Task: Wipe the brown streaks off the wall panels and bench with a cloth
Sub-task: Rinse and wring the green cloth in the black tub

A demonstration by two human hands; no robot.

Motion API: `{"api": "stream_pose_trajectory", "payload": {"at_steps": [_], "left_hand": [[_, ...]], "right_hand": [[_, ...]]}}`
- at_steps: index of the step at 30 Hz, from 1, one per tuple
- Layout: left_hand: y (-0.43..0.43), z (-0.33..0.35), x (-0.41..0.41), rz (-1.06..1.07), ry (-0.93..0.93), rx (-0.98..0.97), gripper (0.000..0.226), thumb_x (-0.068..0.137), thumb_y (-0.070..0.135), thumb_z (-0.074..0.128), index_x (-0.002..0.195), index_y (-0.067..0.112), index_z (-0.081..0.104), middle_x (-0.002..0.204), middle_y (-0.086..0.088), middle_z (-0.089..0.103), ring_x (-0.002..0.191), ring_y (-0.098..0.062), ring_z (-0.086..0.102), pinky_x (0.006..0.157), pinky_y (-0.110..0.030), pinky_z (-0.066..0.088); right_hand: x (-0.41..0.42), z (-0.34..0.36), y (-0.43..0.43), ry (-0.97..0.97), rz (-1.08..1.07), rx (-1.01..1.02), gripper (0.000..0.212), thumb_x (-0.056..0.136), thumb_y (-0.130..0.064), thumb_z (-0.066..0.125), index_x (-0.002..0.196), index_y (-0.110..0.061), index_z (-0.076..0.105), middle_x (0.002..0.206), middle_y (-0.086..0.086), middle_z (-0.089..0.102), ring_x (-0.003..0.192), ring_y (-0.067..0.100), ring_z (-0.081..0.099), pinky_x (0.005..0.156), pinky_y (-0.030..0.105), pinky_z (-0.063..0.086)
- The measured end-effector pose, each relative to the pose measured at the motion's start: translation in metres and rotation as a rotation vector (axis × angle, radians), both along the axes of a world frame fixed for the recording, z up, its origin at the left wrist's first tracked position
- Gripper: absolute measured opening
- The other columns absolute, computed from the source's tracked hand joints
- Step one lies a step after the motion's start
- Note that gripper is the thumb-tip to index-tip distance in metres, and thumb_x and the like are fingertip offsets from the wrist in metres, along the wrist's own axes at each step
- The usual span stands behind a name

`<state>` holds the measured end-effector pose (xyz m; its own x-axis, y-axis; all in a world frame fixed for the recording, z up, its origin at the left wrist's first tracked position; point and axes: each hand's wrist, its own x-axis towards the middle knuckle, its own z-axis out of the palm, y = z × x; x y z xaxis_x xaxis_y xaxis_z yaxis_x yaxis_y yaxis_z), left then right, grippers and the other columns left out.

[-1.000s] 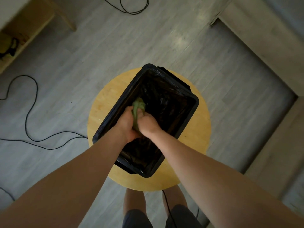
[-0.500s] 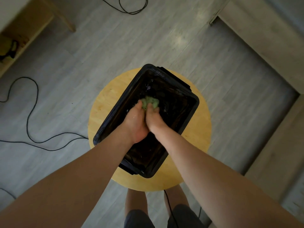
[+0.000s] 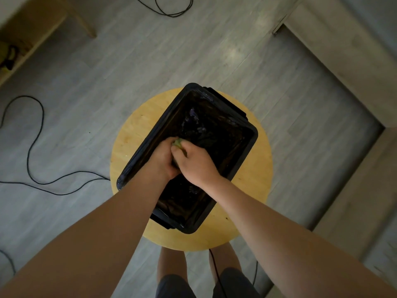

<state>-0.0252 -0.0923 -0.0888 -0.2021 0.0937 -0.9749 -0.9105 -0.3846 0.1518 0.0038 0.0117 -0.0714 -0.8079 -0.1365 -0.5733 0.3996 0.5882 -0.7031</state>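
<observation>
A green cloth (image 3: 177, 142) is bunched between both hands, and only a small tip of it shows above my fingers. My left hand (image 3: 163, 158) and my right hand (image 3: 194, 162) are pressed together and closed around it, over the middle of a black tub (image 3: 247, 151) lined with shiny black plastic. The tub stands on a round yellow wooden stool (image 3: 255, 181). Wet glints show on the tub's inner far wall. The rest of the cloth is hidden inside my fists.
Black cables (image 3: 32, 151) loop over the grey plank floor at the left and top. A wooden bench leg and shelf (image 3: 32, 24) sit at the top left. Pale wood panels (image 3: 343, 52) run along the right side. My legs stand below the stool.
Both hands have drawn back slightly toward me and closed tighter on the cloth, so less of the green shows than half a second ago.
</observation>
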Motion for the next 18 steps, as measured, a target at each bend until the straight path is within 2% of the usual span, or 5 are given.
{"api": "stream_pose_trajectory", "payload": {"at_steps": [3, 7, 11, 15, 18], "left_hand": [[-0.001, 0.001, -0.002, -0.023, 0.04, -0.018, 0.051, 0.11, 0.018, 0.039, 0.073, 0.005, 0.071, 0.062, -0.009, 0.068, 0.057, -0.02, 0.072, 0.051, -0.025, 0.055], [0.006, 0.01, 0.002, 0.053, 0.031, -0.039, 0.042, 0.112, 0.02, 0.033, 0.143, 0.002, 0.054, 0.098, -0.011, 0.066, 0.115, -0.032, 0.066, 0.093, -0.04, 0.055], [0.004, 0.01, 0.011, 0.025, 0.085, -0.049, 0.034, 0.11, 0.01, 0.038, 0.129, 0.004, 0.065, 0.117, -0.02, 0.071, 0.108, -0.031, 0.069, 0.092, -0.046, 0.058], [-0.004, 0.008, 0.015, -0.038, 0.125, -0.087, 0.034, 0.106, 0.036, 0.048, 0.129, 0.017, 0.064, 0.121, -0.014, 0.069, 0.111, -0.03, 0.067, 0.097, -0.055, 0.055], [-0.004, 0.008, 0.009, -0.072, 0.087, -0.077, 0.043, 0.105, 0.047, 0.045, 0.137, 0.022, 0.059, 0.121, -0.012, 0.067, 0.112, -0.032, 0.064, 0.098, -0.059, 0.053]], "right_hand": [[0.004, 0.012, 0.001, 0.099, 0.002, -0.029, 0.043, 0.109, -0.041, 0.043, 0.07, -0.024, 0.048, 0.061, -0.002, 0.053, 0.059, 0.015, 0.056, 0.055, 0.035, 0.042], [-0.008, -0.003, -0.002, 0.197, 0.124, 0.16, 0.042, 0.112, -0.036, 0.033, 0.081, -0.016, 0.054, 0.072, 0.005, 0.06, 0.073, 0.026, 0.063, 0.066, 0.04, 0.047], [-0.038, -0.034, 0.016, 0.182, 0.27, 0.44, 0.046, 0.113, -0.04, 0.028, 0.101, -0.011, 0.061, 0.08, 0.006, 0.06, 0.082, 0.032, 0.066, 0.064, 0.035, 0.039], [-0.045, -0.052, 0.026, 0.207, -0.001, 0.598, 0.044, 0.111, -0.043, 0.034, 0.125, -0.007, 0.055, 0.122, 0.021, 0.058, 0.113, 0.041, 0.056, 0.084, 0.047, 0.048], [-0.03, -0.057, 0.013, -0.184, -0.08, 0.512, 0.048, 0.11, -0.047, 0.028, 0.146, -0.017, 0.035, 0.146, 0.02, 0.038, 0.133, 0.043, 0.039, 0.107, 0.053, 0.04]]}}
